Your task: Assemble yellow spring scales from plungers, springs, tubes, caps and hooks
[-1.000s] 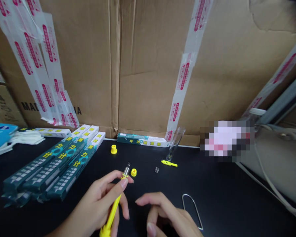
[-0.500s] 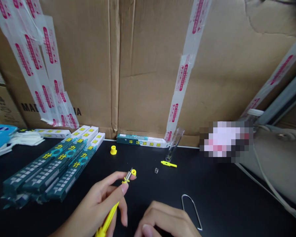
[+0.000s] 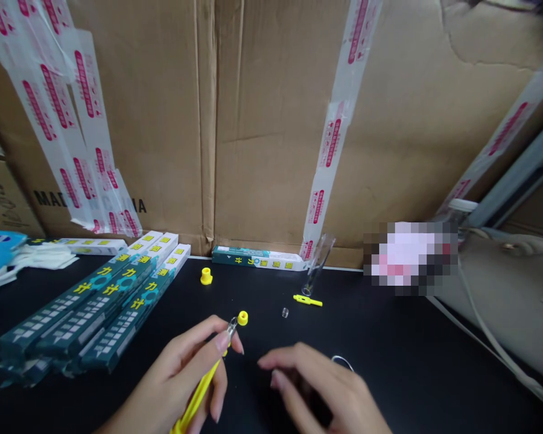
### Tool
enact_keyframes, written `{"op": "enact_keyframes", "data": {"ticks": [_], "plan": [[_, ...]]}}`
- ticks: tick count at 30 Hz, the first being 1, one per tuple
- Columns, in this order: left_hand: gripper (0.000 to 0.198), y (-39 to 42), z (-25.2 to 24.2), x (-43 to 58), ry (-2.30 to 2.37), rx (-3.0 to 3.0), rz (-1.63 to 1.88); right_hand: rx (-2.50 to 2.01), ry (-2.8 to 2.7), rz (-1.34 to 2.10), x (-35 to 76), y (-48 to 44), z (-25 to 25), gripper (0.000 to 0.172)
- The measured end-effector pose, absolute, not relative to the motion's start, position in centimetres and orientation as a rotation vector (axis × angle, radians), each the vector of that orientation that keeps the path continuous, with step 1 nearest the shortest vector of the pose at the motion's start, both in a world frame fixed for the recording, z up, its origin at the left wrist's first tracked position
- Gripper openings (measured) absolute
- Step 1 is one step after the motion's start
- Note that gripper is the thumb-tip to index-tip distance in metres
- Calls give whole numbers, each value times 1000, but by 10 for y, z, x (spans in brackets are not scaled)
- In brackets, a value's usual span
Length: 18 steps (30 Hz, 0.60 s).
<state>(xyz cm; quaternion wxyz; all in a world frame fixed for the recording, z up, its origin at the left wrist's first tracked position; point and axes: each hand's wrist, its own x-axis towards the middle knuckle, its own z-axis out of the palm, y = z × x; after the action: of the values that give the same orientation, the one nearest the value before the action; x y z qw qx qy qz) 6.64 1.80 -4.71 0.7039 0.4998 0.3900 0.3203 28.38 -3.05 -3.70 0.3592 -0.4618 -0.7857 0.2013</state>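
My left hand [image 3: 194,367] is closed around a slim yellow plastic rod [image 3: 200,395]. Its thumb and index finger pinch a small silvery metal piece [image 3: 231,326] at the rod's upper end. Just beyond those fingertips lies a small yellow ring-shaped cap [image 3: 243,318]. My right hand [image 3: 321,386] hovers over the black table, index finger and thumb apart, with nothing visible between them. It partly covers a bent metal wire loop [image 3: 342,361]. Ahead of it lie a small coiled spring [image 3: 285,313], a yellow slotted piece [image 3: 308,300] and a clear tube [image 3: 317,268].
A second yellow cap [image 3: 206,276] stands farther back. Several long printed boxes [image 3: 95,301] are stacked at left, and another box [image 3: 257,258] lies along the cardboard wall [image 3: 271,150]. White cloth [image 3: 40,260] lies far left. A cable [image 3: 484,346] runs down the right side.
My right hand has risen and its fingers have spread, now covering more of the wire loop. The thumb of my left hand has slid up over the metal piece. The view has shifted slightly.
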Motion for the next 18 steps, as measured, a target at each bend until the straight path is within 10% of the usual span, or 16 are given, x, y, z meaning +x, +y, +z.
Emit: {"op": "enact_keyframes", "data": {"ticks": [8,18], "plan": [[61,13,-31,66,984,1287,589,-1580,-2077,-371,332,3,-40,36],[49,8,-20,66,1019,1370,537,-1696,-2065,-386,332,6,-53,32]]}}
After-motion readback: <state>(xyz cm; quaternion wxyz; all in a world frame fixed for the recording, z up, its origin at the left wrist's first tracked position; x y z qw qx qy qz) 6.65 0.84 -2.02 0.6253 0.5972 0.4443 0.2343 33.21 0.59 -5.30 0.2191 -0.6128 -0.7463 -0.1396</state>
